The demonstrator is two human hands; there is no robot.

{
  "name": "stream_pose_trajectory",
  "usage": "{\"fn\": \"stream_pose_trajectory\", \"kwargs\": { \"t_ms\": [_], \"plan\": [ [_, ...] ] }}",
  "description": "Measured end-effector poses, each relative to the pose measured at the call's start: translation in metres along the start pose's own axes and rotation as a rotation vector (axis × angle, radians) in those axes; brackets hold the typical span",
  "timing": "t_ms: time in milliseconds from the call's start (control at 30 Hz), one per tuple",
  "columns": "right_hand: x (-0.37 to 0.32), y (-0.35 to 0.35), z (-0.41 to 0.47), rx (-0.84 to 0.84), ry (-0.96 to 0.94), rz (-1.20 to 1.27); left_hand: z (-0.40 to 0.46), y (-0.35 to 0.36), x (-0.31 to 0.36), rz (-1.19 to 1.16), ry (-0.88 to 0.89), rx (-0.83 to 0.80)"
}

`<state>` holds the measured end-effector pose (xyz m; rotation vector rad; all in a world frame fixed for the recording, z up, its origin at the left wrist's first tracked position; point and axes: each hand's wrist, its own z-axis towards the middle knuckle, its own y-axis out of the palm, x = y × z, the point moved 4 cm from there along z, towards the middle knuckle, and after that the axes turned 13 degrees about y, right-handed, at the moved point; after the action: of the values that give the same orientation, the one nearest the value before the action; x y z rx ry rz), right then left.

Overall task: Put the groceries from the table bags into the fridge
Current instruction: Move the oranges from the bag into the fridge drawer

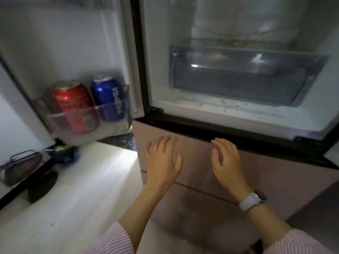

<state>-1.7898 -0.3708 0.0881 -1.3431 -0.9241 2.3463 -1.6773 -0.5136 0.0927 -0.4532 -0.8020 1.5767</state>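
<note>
The fridge (159,70) stands open in front of me, its door swung out to the left. A clear crisper drawer (238,76) sits pushed in at the bottom of the lit compartment. The door's lowest shelf (113,114) holds a red can (73,99) and a blue Pepsi can (107,94) side by side. My left hand (162,160) and my right hand (227,162) hover with relaxed, spread fingers in front of the pink lower drawer front (275,173), just below the open compartment. Both hold nothing. A white watch is on my right wrist.
Pale wooden floor (82,189) lies to the left. Under the open door a dark bag (20,167), a blue object (67,156) and a black item (43,186) lie on the floor. Specks of dirt dot the fridge's white bottom ledge (229,109).
</note>
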Motion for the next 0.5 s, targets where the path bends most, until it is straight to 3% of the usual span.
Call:
{"fn": "stream_pose_trajectory", "kwargs": {
  "t_ms": [167, 333, 500],
  "plan": [
    [0.002, 0.091, -0.13, -0.352, 0.119, -0.013, -0.178, -0.037, -0.05, 0.05, -0.331, -0.275],
    [-0.075, 0.174, -0.228, -0.71, -0.03, -0.063, -0.318, -0.107, -0.115, 0.153, -0.747, -0.578],
    [-0.208, 0.273, -0.312, -0.9, -0.296, -0.05, -0.416, -0.214, -0.198, 0.241, -0.99, -0.442]
  ]
}}
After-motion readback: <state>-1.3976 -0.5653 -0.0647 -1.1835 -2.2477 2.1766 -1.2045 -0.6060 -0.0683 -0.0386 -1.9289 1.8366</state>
